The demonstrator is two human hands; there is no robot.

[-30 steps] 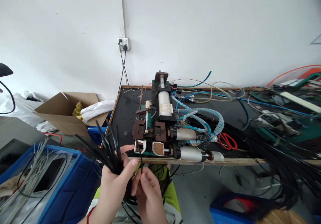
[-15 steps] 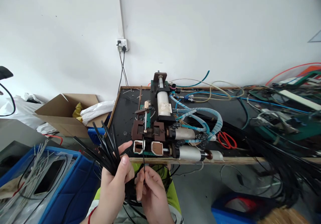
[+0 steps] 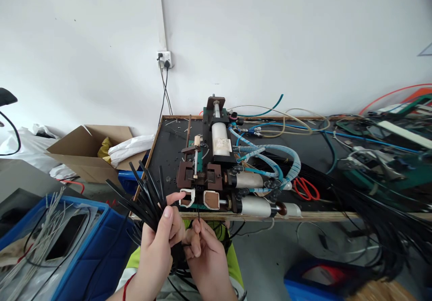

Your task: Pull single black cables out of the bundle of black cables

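A bundle of black cables [image 3: 143, 197] sticks up out of my left hand [image 3: 161, 242], whose fingers are wrapped round it. The index finger of that hand reaches out to the left clamp block [image 3: 186, 197] of a pneumatic machine [image 3: 221, 141]. My right hand [image 3: 206, 251] pinches a single black cable [image 3: 198, 213] just in front of the machine. The cable's upper end points into the gap between the left block and the right clamp block [image 3: 212, 199]. More black cable hangs below both hands, over my lap.
Left of me stands a blue crate [image 3: 97, 242] holding pale wires and a phone [image 3: 67, 235]. An open cardboard box [image 3: 91, 157] is behind it. Blue air hoses [image 3: 286, 157] and a pile of black cables [image 3: 374, 224] lie to the right on the bench.
Both hands have shifted slightly right and forward. My left index finger now meets the left clamp block. The single cable has moved a little right, into the gap between the blocks.
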